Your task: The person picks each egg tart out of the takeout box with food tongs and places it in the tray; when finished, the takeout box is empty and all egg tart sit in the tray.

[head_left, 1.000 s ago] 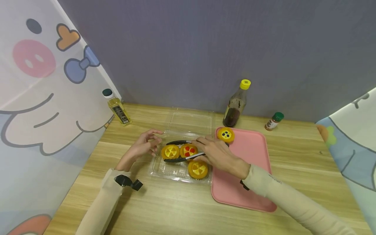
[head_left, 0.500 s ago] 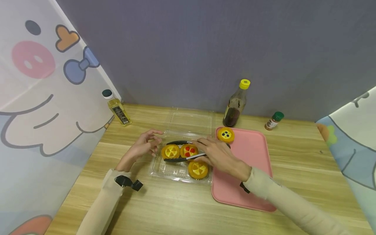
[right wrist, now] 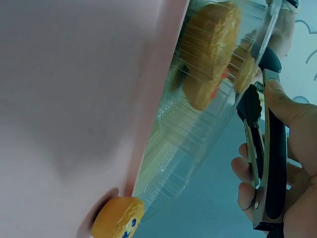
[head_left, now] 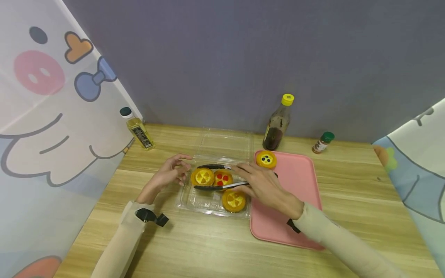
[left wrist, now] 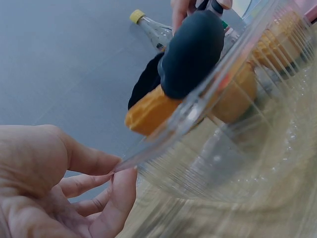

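A round golden-brown tart with a yellow, wedge-patterned top [head_left: 203, 177] sits between the black heads of the black-and-silver tongs [head_left: 208, 188], tilted and raised above the floor of a clear plastic container [head_left: 201, 203]. The right hand [head_left: 263, 185] pinches the tongs' arms, its grip wrapped around them with the thumb on one arm and the fingers against the other. The left hand [head_left: 171, 172] pinches the container's left rim, its grip pressed together between thumb and forefinger. Just right of the raised tart lies a red-topped tart [head_left: 222, 178]; a second wedge-patterned tart [head_left: 234, 201] lies in the near right corner. The clear lid [head_left: 226, 143] lies open on the far side. To the right, a pink rectangular tray [head_left: 295, 175] bears a blue-dotted tart [head_left: 266, 159] in its far left corner. Farther back on the wood-grained surface [head_left: 194, 247] stand a yellow oil bottle [head_left: 140, 132] at left, a yellow-capped bottle of dark liquid [head_left: 277, 129] and a green-capped jar [head_left: 322, 143] at right.
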Tool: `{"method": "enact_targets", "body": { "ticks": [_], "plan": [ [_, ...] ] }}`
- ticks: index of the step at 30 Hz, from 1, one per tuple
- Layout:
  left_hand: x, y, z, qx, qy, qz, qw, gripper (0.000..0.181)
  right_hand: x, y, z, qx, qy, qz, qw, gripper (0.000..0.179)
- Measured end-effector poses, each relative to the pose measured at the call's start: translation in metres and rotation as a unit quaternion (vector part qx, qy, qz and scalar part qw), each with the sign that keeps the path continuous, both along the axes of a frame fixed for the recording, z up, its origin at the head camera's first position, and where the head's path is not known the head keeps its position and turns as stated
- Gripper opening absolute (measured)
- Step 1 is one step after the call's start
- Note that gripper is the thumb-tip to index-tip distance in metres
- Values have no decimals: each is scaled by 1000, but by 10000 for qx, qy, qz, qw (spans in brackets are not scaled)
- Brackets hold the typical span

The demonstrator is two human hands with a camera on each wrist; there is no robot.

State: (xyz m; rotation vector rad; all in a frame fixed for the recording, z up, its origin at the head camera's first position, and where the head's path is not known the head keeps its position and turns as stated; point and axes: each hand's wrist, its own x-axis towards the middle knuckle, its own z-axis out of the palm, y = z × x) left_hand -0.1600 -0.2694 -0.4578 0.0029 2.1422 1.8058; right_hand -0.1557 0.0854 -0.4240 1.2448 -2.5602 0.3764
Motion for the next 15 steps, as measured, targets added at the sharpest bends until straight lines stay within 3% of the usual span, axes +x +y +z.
{"method": "enact_targets", "body": {
  "ticks": [15],
  "plan": [
    [-2,-3,0,-176,44,-101,9998,41,14,46,10,78,218,-590,9980,68]
  ]
}}
